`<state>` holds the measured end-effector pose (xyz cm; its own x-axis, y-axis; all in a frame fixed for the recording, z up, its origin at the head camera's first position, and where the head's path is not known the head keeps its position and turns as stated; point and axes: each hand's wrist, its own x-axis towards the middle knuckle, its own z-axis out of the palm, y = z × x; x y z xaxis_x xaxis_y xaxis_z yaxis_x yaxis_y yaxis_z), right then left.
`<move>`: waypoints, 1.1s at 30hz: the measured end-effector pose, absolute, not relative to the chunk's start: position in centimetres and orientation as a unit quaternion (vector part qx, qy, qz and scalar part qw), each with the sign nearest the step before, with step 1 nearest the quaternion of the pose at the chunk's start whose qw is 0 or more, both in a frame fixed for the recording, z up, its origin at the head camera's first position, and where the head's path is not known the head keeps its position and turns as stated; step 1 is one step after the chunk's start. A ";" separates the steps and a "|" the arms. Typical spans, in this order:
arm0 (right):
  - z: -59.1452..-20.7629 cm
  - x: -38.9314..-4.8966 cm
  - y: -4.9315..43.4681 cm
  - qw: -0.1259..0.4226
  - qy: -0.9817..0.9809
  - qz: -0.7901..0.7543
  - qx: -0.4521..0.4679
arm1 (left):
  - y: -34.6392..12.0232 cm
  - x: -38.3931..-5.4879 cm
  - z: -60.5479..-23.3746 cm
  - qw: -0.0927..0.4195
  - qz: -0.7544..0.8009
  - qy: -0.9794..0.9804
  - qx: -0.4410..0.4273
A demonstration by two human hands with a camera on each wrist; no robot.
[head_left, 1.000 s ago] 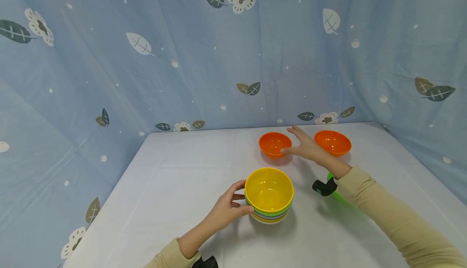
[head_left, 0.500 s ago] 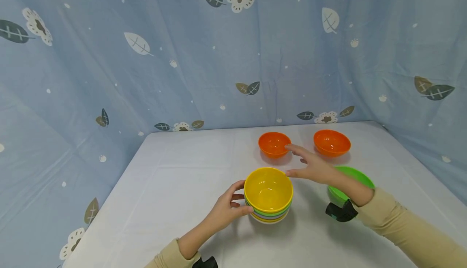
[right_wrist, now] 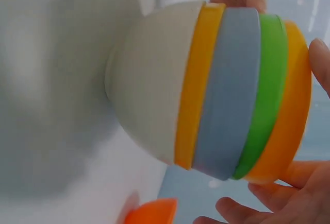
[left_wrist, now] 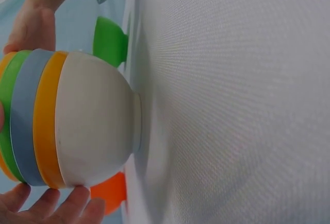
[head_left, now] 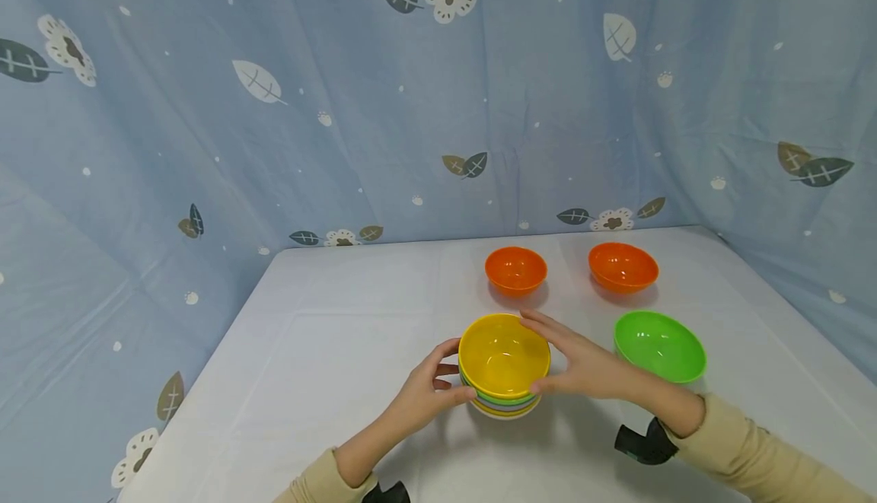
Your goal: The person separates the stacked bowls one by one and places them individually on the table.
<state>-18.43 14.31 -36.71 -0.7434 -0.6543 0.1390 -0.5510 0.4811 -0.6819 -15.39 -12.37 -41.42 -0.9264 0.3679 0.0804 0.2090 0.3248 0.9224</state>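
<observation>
1. We see a stack of five bowls (right_wrist: 227, 90) near the front middle of the table (head_left: 342, 343), its open side up and its white foot seemingly on the cloth.
2. From the top down we count a yellow bowl (head_left: 503, 354), a green one, a grey-blue one, a second yellow one and a white one; the wrist views turn the yellows more orange.
3. We find the left hand (head_left: 426, 395) at the stack's left side, holding it with thumb and fingers curved around; in the left wrist view, fingertips lie against its side.
4. We see the right hand (head_left: 582, 362) spread fairly wide, holding the top yellow bowl by its right side, thumb at the near edge and fingertips at the far rim; some lower fingers stay clear of the stack.
5. Behind the stack we have a small orange bowl (head_left: 515, 273), with a wider orange bowl (head_left: 622, 269) to its right.
6. Just beyond the right wrist we see a separate green bowl (head_left: 660, 347).
7. Behind everything we see a blue curtain (head_left: 384, 92) printed with leaves and flowers.
</observation>
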 end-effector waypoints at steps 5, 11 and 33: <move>-37.5 -18.1 14.2 0.054 0.851 -0.377 -0.362 | -12.3 -15.3 -41.4 0.074 0.552 0.811 0.176; -38.0 -17.8 13.8 0.050 0.851 -0.393 -0.343 | -12.2 -15.2 -41.1 0.077 0.555 0.810 0.176; -38.9 -17.6 12.8 0.060 0.855 -0.424 -0.293 | -12.0 -15.4 -40.2 0.043 0.521 0.830 0.197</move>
